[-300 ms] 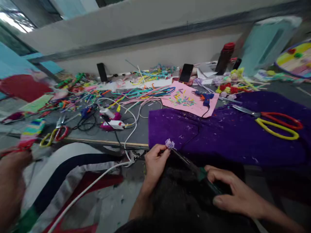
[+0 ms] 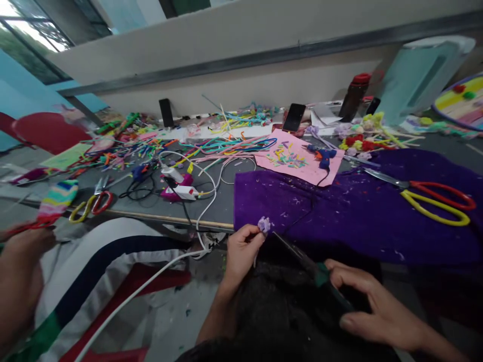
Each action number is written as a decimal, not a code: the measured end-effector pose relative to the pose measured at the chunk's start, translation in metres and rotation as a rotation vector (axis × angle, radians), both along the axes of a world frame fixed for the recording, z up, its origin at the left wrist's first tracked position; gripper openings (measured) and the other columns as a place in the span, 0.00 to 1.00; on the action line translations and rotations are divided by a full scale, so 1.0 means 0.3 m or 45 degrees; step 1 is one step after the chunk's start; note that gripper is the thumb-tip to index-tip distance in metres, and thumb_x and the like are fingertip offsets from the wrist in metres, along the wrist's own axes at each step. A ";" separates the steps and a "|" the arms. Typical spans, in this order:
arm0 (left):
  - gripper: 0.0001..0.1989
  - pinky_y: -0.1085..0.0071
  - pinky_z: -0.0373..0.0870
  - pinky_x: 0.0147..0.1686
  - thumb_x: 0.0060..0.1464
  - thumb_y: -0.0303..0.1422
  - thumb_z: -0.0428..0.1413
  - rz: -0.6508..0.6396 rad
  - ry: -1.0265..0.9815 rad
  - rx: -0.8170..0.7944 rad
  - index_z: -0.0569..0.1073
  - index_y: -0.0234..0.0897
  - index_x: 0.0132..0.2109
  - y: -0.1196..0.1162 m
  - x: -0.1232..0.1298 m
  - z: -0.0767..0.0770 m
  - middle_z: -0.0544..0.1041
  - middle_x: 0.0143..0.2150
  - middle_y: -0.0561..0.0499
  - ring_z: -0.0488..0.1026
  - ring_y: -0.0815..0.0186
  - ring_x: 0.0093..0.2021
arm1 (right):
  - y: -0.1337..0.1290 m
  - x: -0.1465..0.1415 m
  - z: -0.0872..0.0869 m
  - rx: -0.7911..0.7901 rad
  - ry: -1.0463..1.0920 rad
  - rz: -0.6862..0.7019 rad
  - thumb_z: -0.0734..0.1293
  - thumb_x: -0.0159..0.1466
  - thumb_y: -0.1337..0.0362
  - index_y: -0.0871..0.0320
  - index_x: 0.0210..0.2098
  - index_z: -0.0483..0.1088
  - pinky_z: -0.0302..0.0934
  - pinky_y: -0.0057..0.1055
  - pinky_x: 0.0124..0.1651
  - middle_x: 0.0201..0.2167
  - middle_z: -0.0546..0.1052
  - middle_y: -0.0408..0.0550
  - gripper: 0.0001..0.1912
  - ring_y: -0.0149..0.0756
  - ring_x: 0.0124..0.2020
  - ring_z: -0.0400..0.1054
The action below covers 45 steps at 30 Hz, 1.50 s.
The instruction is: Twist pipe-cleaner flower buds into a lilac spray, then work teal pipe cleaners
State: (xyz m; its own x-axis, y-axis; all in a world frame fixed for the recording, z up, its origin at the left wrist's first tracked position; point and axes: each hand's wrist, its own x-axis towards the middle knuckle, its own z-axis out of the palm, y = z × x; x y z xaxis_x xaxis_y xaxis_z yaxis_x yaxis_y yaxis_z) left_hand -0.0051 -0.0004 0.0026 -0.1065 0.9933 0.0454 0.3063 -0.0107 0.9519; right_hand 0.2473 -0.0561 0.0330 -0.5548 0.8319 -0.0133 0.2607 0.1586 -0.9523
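Near the front edge of the purple cloth, my left hand pinches a small lilac flower between thumb and fingers. My right hand is wrapped round the dark green handles of scissors. Their blades point up and left, a short way right of the flower and apart from it. Both hands are low over my dark clothing.
A pink sheet holds coloured bits and a blue glue gun. Large scissors lie on the right of the cloth. White cables hang over the table edge. At left, another person's hand holds a striped piece.
The scissors in my right hand have moved right, so their tip is now apart from the flower. The camera view has shifted slightly. My left hand still pinches the flower.
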 end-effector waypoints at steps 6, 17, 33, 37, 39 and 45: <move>0.08 0.78 0.56 0.22 0.49 0.34 0.53 -0.120 0.117 0.030 0.72 0.34 0.31 -0.001 -0.009 -0.001 0.65 0.23 0.56 0.59 0.75 0.22 | 0.008 -0.010 -0.013 0.022 -0.081 0.101 0.66 0.49 0.66 0.57 0.26 0.57 0.54 0.29 0.33 0.29 0.61 0.44 0.11 0.34 0.31 0.58; 0.08 0.76 0.61 0.31 0.52 0.33 0.49 -0.238 0.373 0.210 0.73 0.36 0.34 -0.001 -0.008 0.004 0.70 0.28 0.52 0.67 0.70 0.30 | 0.010 -0.021 -0.014 0.095 -0.156 0.086 0.66 0.49 0.70 0.58 0.26 0.56 0.53 0.28 0.33 0.29 0.60 0.43 0.11 0.33 0.31 0.58; 0.07 0.74 0.64 0.36 0.52 0.30 0.50 -0.261 0.484 0.340 0.73 0.37 0.35 -0.002 0.002 -0.005 0.74 0.33 0.51 0.70 0.69 0.34 | 0.018 -0.031 -0.037 0.107 -0.134 0.044 0.66 0.49 0.69 0.58 0.24 0.57 0.54 0.27 0.32 0.28 0.62 0.42 0.10 0.31 0.30 0.59; 0.08 0.73 0.64 0.37 0.53 0.31 0.50 -0.273 0.497 0.344 0.73 0.37 0.36 -0.001 -0.001 -0.010 0.74 0.33 0.50 0.70 0.69 0.35 | 0.017 -0.034 -0.042 0.063 -0.080 0.022 0.65 0.50 0.69 0.58 0.24 0.57 0.54 0.27 0.31 0.27 0.62 0.42 0.09 0.30 0.28 0.58; 0.08 0.73 0.64 0.37 0.53 0.31 0.49 -0.271 0.493 0.340 0.73 0.37 0.36 -0.001 -0.001 -0.012 0.74 0.34 0.50 0.70 0.68 0.35 | 0.016 -0.033 -0.044 -0.016 -0.012 0.032 0.64 0.51 0.67 0.58 0.24 0.58 0.54 0.27 0.31 0.27 0.62 0.43 0.07 0.30 0.28 0.57; 0.08 0.73 0.64 0.36 0.53 0.31 0.50 -0.241 0.465 0.342 0.73 0.37 0.36 0.000 -0.001 -0.018 0.74 0.33 0.50 0.69 0.68 0.34 | 0.021 -0.026 -0.053 -0.438 0.269 0.073 0.64 0.52 0.58 0.59 0.28 0.62 0.54 0.29 0.35 0.31 0.66 0.46 0.11 0.32 0.32 0.58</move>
State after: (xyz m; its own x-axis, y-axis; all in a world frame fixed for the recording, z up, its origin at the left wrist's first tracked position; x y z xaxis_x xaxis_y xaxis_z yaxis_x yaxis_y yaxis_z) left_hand -0.0056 -0.0003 -0.0028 0.1456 0.9417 0.3033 0.5884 -0.3289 0.7387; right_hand 0.2395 -0.0499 0.0172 -0.6205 0.7663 -0.1664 0.0540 -0.1700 -0.9840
